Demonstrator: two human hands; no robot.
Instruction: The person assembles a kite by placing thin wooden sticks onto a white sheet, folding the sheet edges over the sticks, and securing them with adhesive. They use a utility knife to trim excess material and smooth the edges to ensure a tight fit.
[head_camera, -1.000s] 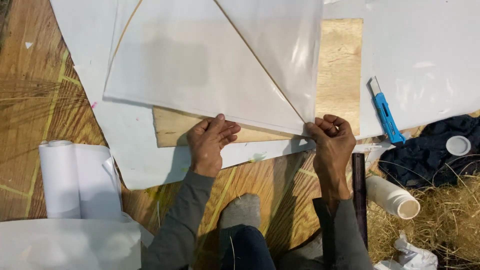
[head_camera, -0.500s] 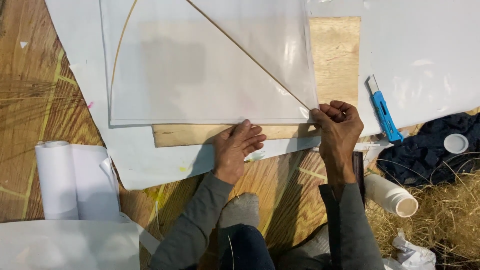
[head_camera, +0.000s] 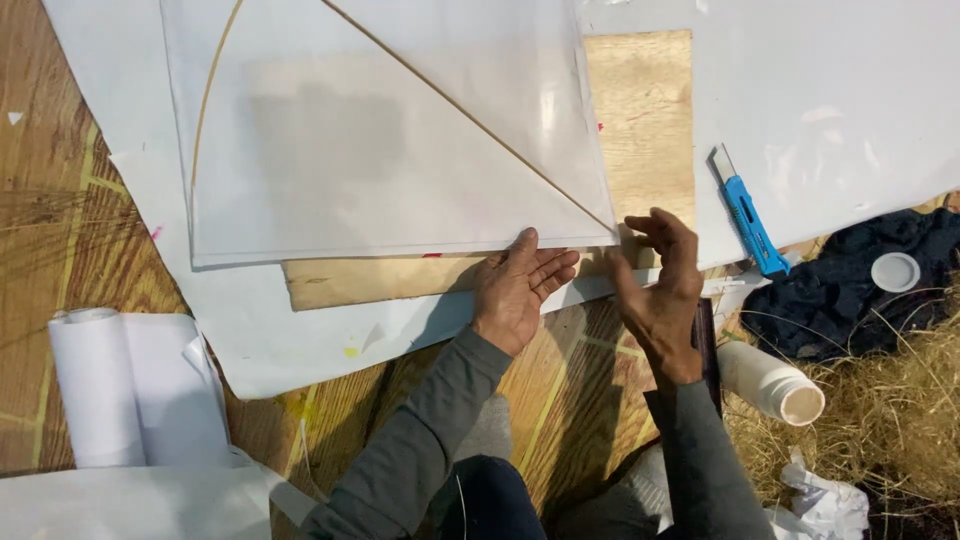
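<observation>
Wooden floor (head_camera: 70, 190) w/ board (head_camera: 640, 120); left hand (head_camera: 515, 290) lay flat, open on sheet edge (head_camera: 400, 245); right hand (head_camera: 660, 285) half-curled, grip unclear, sheet top cut off.

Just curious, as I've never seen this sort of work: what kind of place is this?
Probably an informal floor-level craft workspace, perhaps for kite making: thin white paper sheet with slim bamboo sticks on a plywood board, a blue utility knife, and dry straw alongside.

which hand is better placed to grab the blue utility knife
Right, probably. The right hand hangs open by the corner of the translucent white plastic sheet, nearer the blue utility knife; the left hand presses flat on the sheet's edge.
</observation>
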